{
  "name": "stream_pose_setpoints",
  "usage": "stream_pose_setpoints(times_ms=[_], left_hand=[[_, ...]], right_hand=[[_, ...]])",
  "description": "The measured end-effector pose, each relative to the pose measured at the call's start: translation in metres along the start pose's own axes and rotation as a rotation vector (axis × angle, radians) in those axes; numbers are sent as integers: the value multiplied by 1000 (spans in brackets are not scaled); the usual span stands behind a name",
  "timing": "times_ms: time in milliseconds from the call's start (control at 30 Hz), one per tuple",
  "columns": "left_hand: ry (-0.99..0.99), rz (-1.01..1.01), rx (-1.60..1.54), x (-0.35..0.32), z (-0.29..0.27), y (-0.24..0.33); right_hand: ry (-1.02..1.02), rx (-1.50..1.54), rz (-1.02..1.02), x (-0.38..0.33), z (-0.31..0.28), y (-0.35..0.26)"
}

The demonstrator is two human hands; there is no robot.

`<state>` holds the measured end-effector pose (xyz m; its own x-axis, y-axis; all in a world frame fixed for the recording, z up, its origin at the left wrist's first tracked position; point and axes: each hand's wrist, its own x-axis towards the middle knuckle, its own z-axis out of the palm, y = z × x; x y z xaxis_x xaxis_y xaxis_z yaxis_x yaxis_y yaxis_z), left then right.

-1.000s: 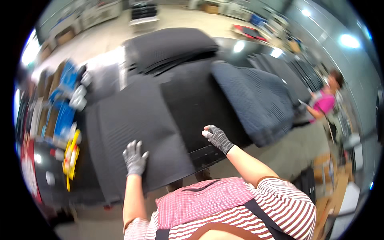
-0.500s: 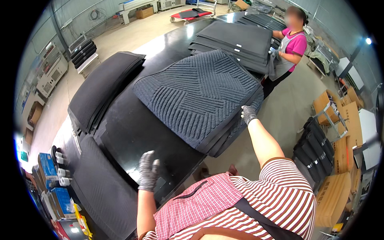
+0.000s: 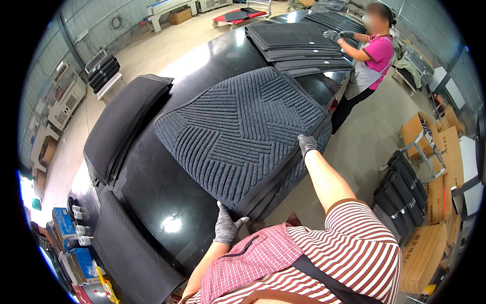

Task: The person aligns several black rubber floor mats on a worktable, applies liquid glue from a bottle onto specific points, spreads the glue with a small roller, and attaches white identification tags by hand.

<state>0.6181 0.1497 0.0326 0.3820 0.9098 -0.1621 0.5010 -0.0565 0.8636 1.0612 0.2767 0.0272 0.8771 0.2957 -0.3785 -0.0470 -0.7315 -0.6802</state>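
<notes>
A grey-blue ribbed floor mat (image 3: 238, 134) with a dark border lies on top of a stack of mats at the near side of the black table (image 3: 167, 195). Along its right near edge, my gloved right hand (image 3: 307, 145) is closed on the mat's border; part of its fingers is hidden. My gloved left hand (image 3: 226, 226) is at the stack's near corner, fingers stretched forward and thumb spread to the right, with fingertips touching the corner. Beneath the top mat, dark layers of the stack (image 3: 276, 195) stick out toward me.
Curved black mats (image 3: 126, 121) are piled on the left, and another dark mat (image 3: 129, 248) lies nearer. Across the table a co-worker (image 3: 374, 55) stands by spread black mats (image 3: 298, 43). Cardboard boxes (image 3: 425, 248) and bundled dark rolls (image 3: 402, 190) stand on the right floor.
My left hand has moved right and down to the stack's near corner. The ribbed mat has shifted left and toward me with my right hand. The co-worker's hands have risen off the black mats.
</notes>
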Motion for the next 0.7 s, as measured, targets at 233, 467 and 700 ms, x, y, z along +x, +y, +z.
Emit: stream_pose_setpoints(times_ms=[233, 467, 700], left_hand=[[-48, -107, 490, -8, -29, 59], [185, 228, 546, -14, -47, 69], [475, 237, 878, -5, -98, 108]], right_hand=[[-99, 258, 152, 29, 10, 10], [-211, 323, 245, 4, -29, 4], [-371, 597, 293, -4, -25, 11]])
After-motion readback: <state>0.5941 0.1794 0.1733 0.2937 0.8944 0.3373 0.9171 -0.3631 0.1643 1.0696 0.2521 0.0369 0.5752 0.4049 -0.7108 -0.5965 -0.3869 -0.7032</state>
